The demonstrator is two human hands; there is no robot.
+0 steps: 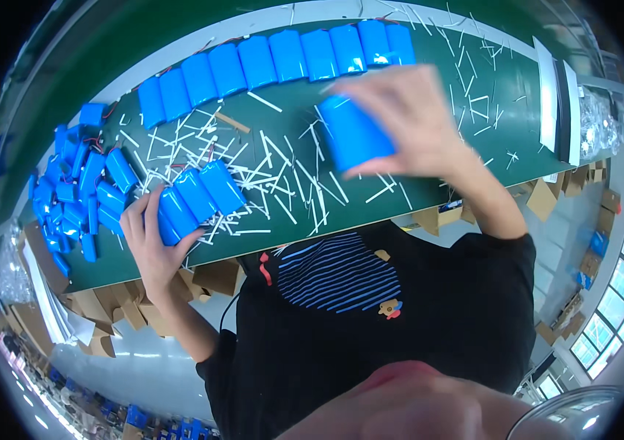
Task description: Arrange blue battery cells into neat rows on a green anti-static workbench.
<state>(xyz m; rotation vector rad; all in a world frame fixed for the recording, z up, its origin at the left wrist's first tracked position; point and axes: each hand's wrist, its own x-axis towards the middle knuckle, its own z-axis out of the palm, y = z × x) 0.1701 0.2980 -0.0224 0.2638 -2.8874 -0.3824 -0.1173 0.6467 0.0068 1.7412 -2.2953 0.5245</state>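
Note:
My right hand (425, 121), blurred by motion, grips a blue wrapped battery pack (352, 132) above the middle of the table, thumb on its near side and fingers over the far side. On the left, my left hand (149, 235) has thumb and fingers around the left end of a short row of blue packs, holding the outermost battery pack (174, 216). Two more packs (216, 187) lean against that one on its right. White strips (275, 176) are strewn under and between both hands.
A long row of blue packs (258, 62) with red wires lines the table's far edge. Loose packs (70, 191) are heaped at the left end. Thin white strips also litter the far right of the green table (502, 139). Cardboard pieces (132, 308) sit below the near edge.

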